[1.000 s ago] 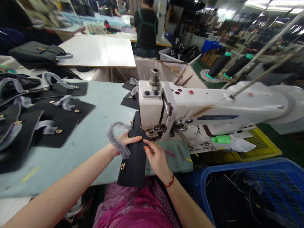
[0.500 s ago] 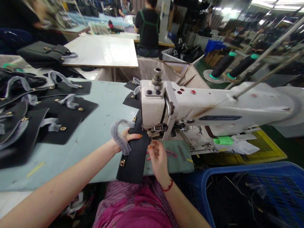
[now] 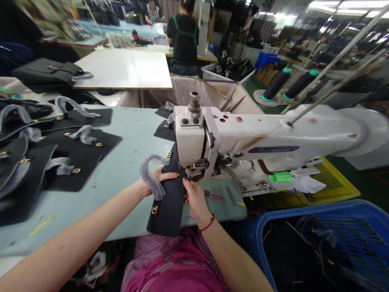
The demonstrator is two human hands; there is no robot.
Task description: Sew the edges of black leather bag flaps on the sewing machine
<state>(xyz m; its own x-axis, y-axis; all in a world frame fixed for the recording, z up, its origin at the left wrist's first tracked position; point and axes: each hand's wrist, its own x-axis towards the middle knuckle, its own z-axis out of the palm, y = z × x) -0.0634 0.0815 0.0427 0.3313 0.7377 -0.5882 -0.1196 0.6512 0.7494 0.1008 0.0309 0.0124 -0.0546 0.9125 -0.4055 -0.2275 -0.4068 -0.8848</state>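
A black leather bag panel with gold buckles lies partly beneath the head of the white sewing machine. My left hand grips its left edge, thumb on top and the other fingers mostly hidden. Over that hand arches the panel's handle, wrapped in clear plastic. The panel's right edge is pinched in my right hand, just in front of the needle area; some of its fingertips are hidden. To the right of this hand, a pink-handled tool lies on the table.
Several black bag panels with wrapped handles lie on the left of the pale table. A blue basket holding black pieces stands at the lower right. Black thread spools stand behind the machine. A co-worker is at the back.
My right hand has closed from beside the needle area onto the panel's right edge. My left hand keeps its place on the panel. The whole view has shifted slightly.
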